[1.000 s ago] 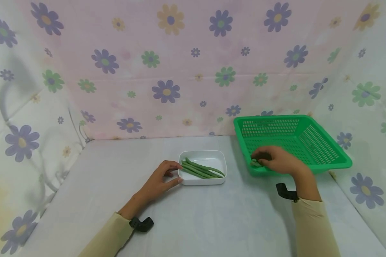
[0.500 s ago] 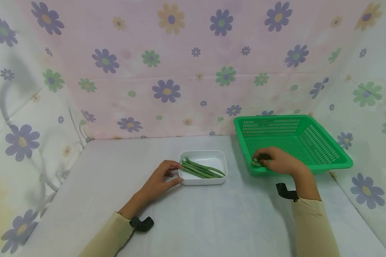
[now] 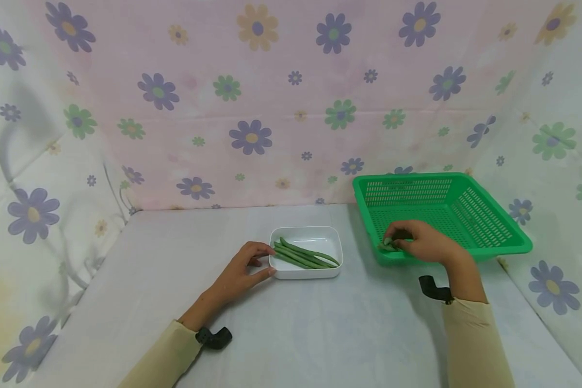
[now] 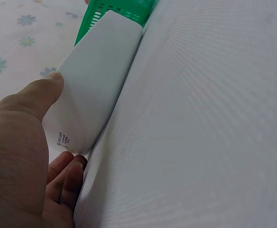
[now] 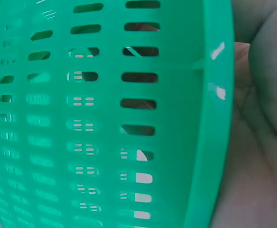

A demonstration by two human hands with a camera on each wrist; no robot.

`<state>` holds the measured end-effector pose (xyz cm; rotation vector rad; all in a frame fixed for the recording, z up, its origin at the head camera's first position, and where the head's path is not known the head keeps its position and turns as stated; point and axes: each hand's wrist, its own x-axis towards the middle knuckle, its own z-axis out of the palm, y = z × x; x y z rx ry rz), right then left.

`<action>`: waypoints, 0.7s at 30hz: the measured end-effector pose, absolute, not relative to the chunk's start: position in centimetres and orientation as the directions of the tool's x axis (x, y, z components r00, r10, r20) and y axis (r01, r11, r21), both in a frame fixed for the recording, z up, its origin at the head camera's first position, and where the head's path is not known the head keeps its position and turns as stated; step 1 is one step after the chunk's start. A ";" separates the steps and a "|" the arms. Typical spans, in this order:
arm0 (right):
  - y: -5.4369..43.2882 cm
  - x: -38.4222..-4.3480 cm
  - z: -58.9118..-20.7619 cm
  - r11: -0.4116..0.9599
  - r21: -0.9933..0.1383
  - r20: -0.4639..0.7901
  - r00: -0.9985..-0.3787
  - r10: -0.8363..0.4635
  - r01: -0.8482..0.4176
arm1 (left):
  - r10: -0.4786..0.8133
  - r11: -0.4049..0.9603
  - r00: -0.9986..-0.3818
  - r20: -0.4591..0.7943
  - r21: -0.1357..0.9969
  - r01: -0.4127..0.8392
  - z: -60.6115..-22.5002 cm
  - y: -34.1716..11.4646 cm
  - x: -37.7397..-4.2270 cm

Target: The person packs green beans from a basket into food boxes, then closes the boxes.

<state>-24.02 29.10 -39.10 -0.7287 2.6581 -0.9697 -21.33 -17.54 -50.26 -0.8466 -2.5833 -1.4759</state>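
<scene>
A white rectangular dish [image 3: 327, 245] stands mid-table with several green beans [image 3: 303, 256] lying in it. My left hand [image 3: 237, 275] grips the dish at its left end, fingers at the rim and thumb on the near side. The left wrist view has the thumb [image 4: 53, 78] against the dish's white wall [image 4: 98, 71]. At the near left corner of a green slatted basket [image 3: 494, 215], my right hand [image 3: 424, 242] pinches some green beans [image 3: 388, 246] just inside the rim. Seen from the right wrist, the basket wall [image 5: 181, 114] hides the fingertips and what they hold.
The basket stands to the right of the dish, a short gap between them on the white-covered table [image 3: 320, 334]. Flowered cloth [image 3: 281, 108] rises behind the table and along both sides. A dark camera mount sits on each wrist.
My right hand has shifted slightly to the right along with the beans in its fingers. The left hand and the dish stay where they were.
</scene>
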 end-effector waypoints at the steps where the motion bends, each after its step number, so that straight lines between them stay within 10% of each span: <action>1: 29.1 -24.0 -39.0 0.658 -0.648 -0.024 -0.853 -0.521 -0.384 | 0.434 0.395 -0.849 0.300 0.784 0.479 -50.3 -17.5 -21.3; 21: 28.4 -23.6 -38.1 0.552 -0.638 0.294 -0.832 -0.470 -0.537 | 0.431 0.383 -0.849 0.306 0.789 0.480 -50.7 -17.7 -21.5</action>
